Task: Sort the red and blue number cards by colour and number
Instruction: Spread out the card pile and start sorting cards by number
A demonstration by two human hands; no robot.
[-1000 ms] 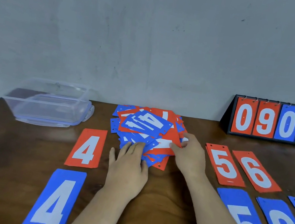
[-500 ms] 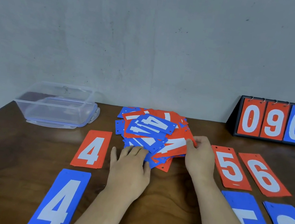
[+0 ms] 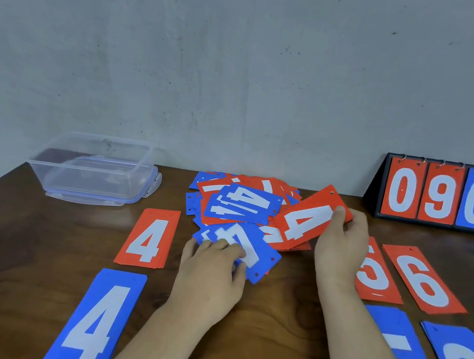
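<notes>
Seen from the head camera: right hand [image 3: 340, 246] pinching a red rectangular card with white 4 [image 3: 307, 222] by its far end, tilted above the jumbled pile of red and blue number cards [image 3: 240, 208] on the brown wooden desk [image 3: 267, 325]. At the pile's near edge, left hand [image 3: 209, 278] with fingers [image 3: 218, 245] curled around a blue rectangular card [image 3: 251, 252].

Card pile [image 3: 240, 208] lies on the table [image 3: 267, 325] before me; container [image 3: 93, 168] to its left, scoreboard [image 3: 440, 194] far right.
</notes>
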